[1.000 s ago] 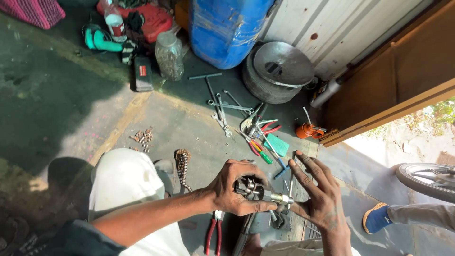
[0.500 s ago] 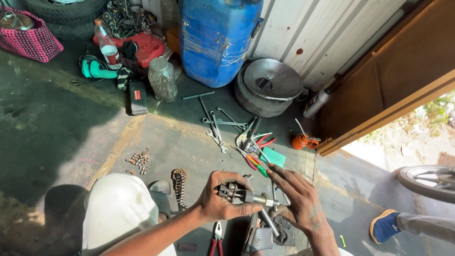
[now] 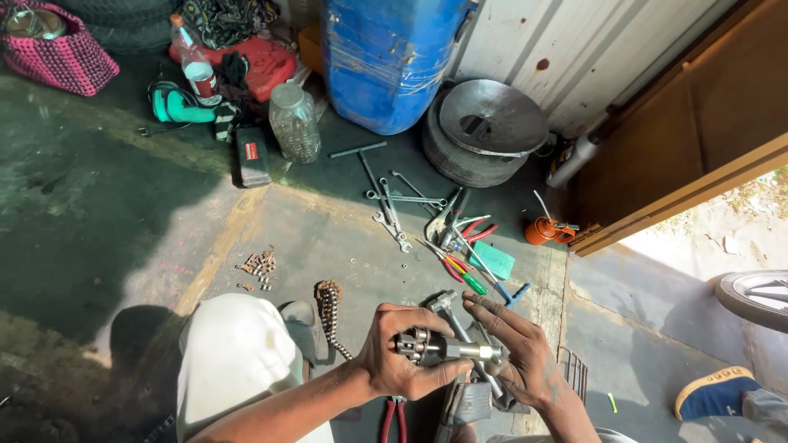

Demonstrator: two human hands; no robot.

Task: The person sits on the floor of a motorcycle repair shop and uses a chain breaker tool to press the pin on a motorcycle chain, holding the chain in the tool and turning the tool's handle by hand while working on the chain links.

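Observation:
My left hand (image 3: 398, 357) grips the toothed end of a small metal shaft with a gear (image 3: 443, 347). My right hand (image 3: 521, 357) holds the shaft's other end, fingers spread along it. Both hands are greasy and hover low over the concrete floor. Under them lie a hammer head (image 3: 443, 305), red-handled pliers (image 3: 394, 414) and other dark metal parts. A coiled chain (image 3: 330, 305) lies just left of my left hand, beside my knee in white trousers (image 3: 234, 361).
Wrenches and screwdrivers (image 3: 427, 221) are scattered ahead. A blue barrel (image 3: 386, 57), a metal basin on a tyre (image 3: 488, 123), a clear jar (image 3: 294, 123), an orange oil can (image 3: 546, 231) and small bolts (image 3: 258, 267) surround them. Another person's shoe (image 3: 718, 392) is at the right.
The view has tilted up toward the wall. My hands have stayed on the shaft, turning it so it lies more level, with my right fingers now stretched along it.

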